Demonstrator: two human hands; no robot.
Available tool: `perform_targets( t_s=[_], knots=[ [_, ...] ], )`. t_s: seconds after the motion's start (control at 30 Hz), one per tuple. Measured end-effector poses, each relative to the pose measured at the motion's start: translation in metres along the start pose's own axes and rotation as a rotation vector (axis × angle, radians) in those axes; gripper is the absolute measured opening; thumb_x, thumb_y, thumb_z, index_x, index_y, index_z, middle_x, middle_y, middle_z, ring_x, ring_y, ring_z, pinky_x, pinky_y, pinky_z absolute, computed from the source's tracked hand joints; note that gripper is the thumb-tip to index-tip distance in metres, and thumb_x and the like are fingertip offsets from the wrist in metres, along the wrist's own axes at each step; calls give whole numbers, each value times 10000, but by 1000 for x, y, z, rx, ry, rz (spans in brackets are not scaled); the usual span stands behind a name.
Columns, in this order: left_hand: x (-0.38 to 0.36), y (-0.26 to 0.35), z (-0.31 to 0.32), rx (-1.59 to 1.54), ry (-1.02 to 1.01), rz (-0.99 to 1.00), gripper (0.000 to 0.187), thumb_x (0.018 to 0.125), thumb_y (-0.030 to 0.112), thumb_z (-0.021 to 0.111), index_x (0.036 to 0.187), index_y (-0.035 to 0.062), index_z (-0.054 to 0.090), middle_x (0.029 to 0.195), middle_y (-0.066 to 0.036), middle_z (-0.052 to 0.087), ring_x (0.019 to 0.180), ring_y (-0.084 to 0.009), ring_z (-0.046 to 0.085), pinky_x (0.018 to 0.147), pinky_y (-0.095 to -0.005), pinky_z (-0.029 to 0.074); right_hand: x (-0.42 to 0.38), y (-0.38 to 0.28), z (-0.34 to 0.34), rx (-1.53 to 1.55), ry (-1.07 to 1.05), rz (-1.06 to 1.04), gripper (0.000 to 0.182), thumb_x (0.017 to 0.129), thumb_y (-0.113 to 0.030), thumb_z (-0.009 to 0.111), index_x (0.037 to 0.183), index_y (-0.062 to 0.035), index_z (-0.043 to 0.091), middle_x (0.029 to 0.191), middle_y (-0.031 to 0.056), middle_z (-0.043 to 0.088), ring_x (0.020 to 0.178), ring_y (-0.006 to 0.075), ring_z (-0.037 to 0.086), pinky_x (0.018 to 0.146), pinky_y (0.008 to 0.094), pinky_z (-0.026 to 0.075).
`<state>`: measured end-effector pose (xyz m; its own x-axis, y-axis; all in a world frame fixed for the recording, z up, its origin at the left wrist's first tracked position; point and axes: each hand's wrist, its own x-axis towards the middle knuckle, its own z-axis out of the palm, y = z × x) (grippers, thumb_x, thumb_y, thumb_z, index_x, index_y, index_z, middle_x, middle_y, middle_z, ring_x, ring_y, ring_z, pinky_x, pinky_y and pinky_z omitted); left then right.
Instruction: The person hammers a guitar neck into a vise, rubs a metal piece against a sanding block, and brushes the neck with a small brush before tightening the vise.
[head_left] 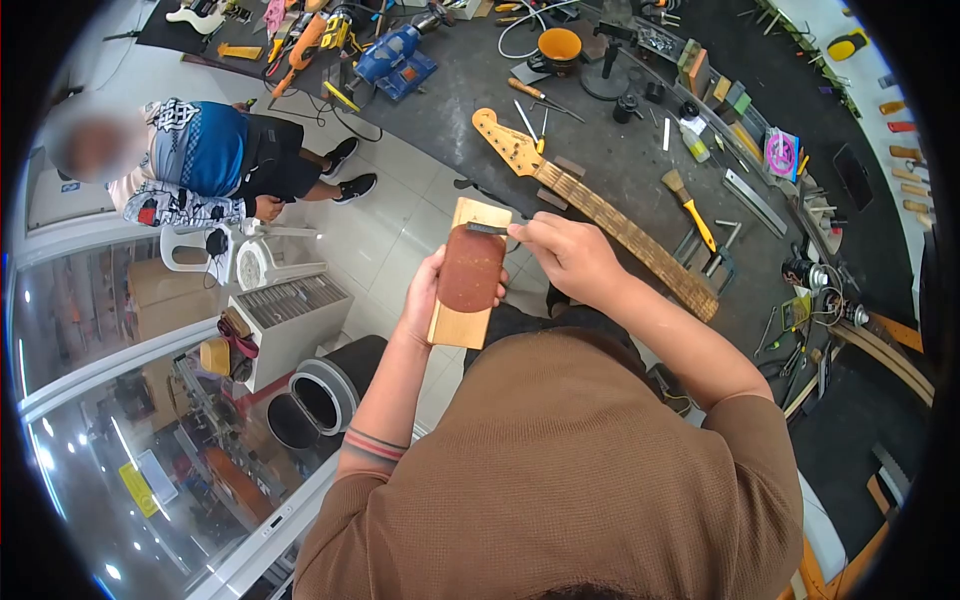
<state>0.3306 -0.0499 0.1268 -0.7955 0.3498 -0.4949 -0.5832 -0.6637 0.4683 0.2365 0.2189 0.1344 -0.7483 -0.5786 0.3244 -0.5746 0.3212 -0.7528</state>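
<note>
At mid-view, I see the left hand point(427, 290) clasping an oblong pale-wood block point(460, 329), the right hand point(570, 255) pinching a slim dark tool point(486, 229).

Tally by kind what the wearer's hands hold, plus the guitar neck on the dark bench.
Pale rectangular wooden block, left hand: 1
Reddish-brown rounded pad on it: 1
Thin dark tool, right hand: 1
Long wooden guitar neck: 1
Total: 4

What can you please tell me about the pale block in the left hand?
The oblong block looks wooden, its upper face partly covered by a reddish-brown, rounded patch. It is held beside the bench. The left hand grips its sides; the right hand holds a thin dark tool over one end, contact unclear.
</note>
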Motion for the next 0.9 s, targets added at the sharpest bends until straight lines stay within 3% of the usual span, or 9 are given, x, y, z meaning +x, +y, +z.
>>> perform_targets(
  t_s=[0.13,0.2,0.33,0.43,0.53,0.73,0.8,0.9],
  knots=[
    [-5,11,-2,-55,34,57,731,1193,524,285,1598,-26,546,1313,-288,742,1072,-367,792,969,-467,666,-12,9,3,-3,-48,8,169,1045,-65,724,1205,-96,768,987,93,728,843,354,751,681,464,594],
    [0,4,-1,91,54,13,731,1190,528,289,1587,-24,558,1310,-286,742,1065,-365,793,970,-468,664,-11,2,2,-6,-72,40,158,1045,-70,726,1196,-94,766,984,94,727,842,356,748,677,466,592],
    [-6,11,0,-3,82,7,730,1190,526,281,1571,-23,574,1311,-286,742,1057,-366,792,959,-467,664,-5,-3,11,61,68,-25,143,1048,-93,733,1187,-100,764,978,99,719,847,361,745,674,474,589],
    [-4,12,-7,-2,21,64,756,1194,551,300,1591,-43,543,1334,-297,739,1127,-380,785,1000,-492,656,-11,0,7,89,-23,61,160,1049,-101,736,1205,-105,766,977,99,718,847,365,743,674,474,590],
    [4,4,5,57,44,-19,711,1192,524,310,1553,-22,587,1324,-290,736,1049,-381,791,945,-474,667,-4,-7,11,82,54,-5,194,1041,-86,740,1232,-111,767,995,86,738,853,356,750,681,464,595],
    [-5,18,1,-5,75,83,710,1189,532,321,1541,-21,593,1273,-273,759,1038,-386,781,933,-475,661,-24,3,11,113,34,47,210,1039,-91,742,1245,-121,770,1031,69,767,864,343,764,691,453,608],
    [3,7,-1,22,-22,43,761,1200,566,284,1566,-39,564,1340,-296,750,1100,-391,790,985,-499,662,-12,-18,7,112,28,-9,205,1029,-86,751,1230,-117,776,991,74,748,855,335,766,686,446,609],
    [-1,7,7,-52,0,83,748,1205,558,271,1566,-26,569,1329,-294,755,1104,-395,789,982,-502,663,-9,-25,10,52,44,-55,223,1023,-76,748,1240,-121,772,954,73,722,838,326,763,676,446,603]
  ],
)
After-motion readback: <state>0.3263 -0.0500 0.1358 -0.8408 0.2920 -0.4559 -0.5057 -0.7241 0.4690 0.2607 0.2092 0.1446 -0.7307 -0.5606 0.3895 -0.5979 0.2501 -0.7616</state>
